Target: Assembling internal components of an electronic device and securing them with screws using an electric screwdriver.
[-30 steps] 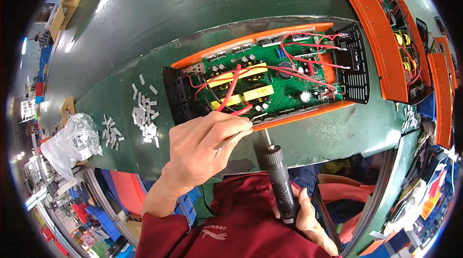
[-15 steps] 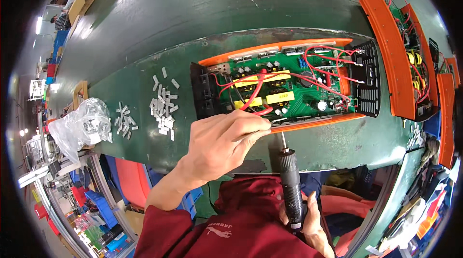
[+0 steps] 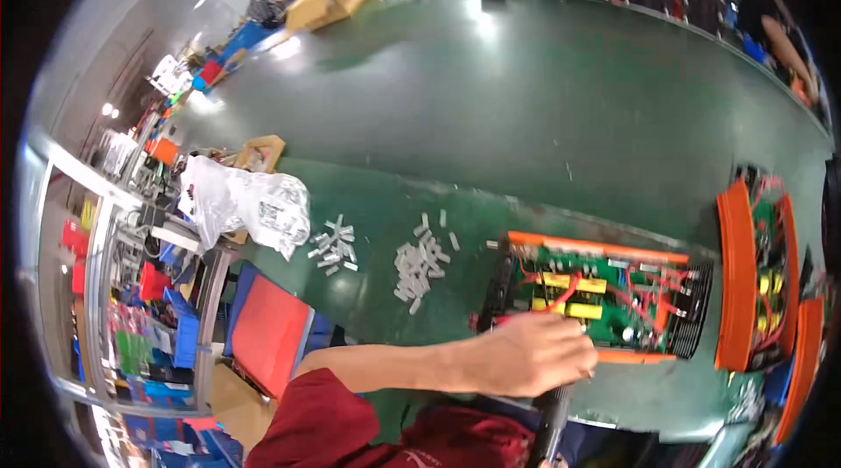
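My left hand (image 3: 536,354) reaches across the near orange wall of an open device. Its fingers are bent together, and whatever they hold is hidden. The device (image 3: 604,356) has a green circuit board (image 3: 613,319), yellow-wrapped parts (image 3: 569,282), red wires and black end panels. Just below my left fingers is a black electric screwdriver (image 3: 551,426), its tip out of sight behind that hand. Of my right hand (image 3: 554,464), only a sliver shows at the lower edge, gripping the screwdriver's lower end.
Two piles of small grey strips, a smaller pile (image 3: 335,246) and a larger pile (image 3: 417,268), lie left of the device. Further left is a clear plastic bag (image 3: 272,205). More orange-walled devices (image 3: 736,280) stand at the right. An orange-red chair (image 3: 270,328) is beside the table.
The view has swung up and left, so the device appears lower and further right. My left hand now covers the screwdriver's tip. My right hand has almost left the picture.
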The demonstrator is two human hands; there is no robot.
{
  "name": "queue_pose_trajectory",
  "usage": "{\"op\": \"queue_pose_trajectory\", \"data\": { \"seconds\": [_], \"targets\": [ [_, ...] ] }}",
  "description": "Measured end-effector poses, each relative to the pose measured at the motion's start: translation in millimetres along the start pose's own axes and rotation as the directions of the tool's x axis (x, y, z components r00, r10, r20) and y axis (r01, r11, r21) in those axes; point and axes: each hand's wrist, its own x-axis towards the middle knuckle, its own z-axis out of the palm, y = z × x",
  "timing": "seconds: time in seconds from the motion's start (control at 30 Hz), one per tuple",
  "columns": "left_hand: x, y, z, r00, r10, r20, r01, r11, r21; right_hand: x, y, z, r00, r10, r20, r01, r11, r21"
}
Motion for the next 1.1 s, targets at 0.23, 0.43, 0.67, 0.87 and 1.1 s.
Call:
{"op": "queue_pose_trajectory", "data": {
  "seconds": [0.23, 0.43, 0.67, 0.87, 1.1],
  "targets": [
    [-12.0, 5.2, -8.8, 0.938, -0.292, -0.188, 0.130, 0.796, -0.591, 13.2, -43.7, 130.8, 0.688, -0.206, -0.696, 0.002, 0.960, -0.281],
    [-13.3, 7.2, -23.0, 0.956, -0.294, 0.023, 0.282, 0.933, 0.223, 22.2, -61.1, 133.6, 0.738, -0.214, -0.640, -0.024, 0.939, -0.342],
    [-11.5, 13.0, -16.8, 0.931, -0.297, 0.212, 0.181, 0.880, 0.439, 12.3, -47.9, 102.8, 0.775, -0.160, -0.611, -0.124, 0.910, -0.396],
    [-14.9, 12.0, -6.8, 0.933, -0.304, 0.192, 0.196, 0.877, 0.439, 10.4, -38.6, 100.4, 0.764, -0.167, -0.624, -0.146, 0.896, -0.418],
    [-6.2, 9.6, -12.2, 0.907, -0.318, 0.277, 0.182, 0.888, 0.423, 12.1, -36.7, 103.2, 0.733, -0.287, -0.617, -0.142, 0.822, -0.552]
  ]
}}
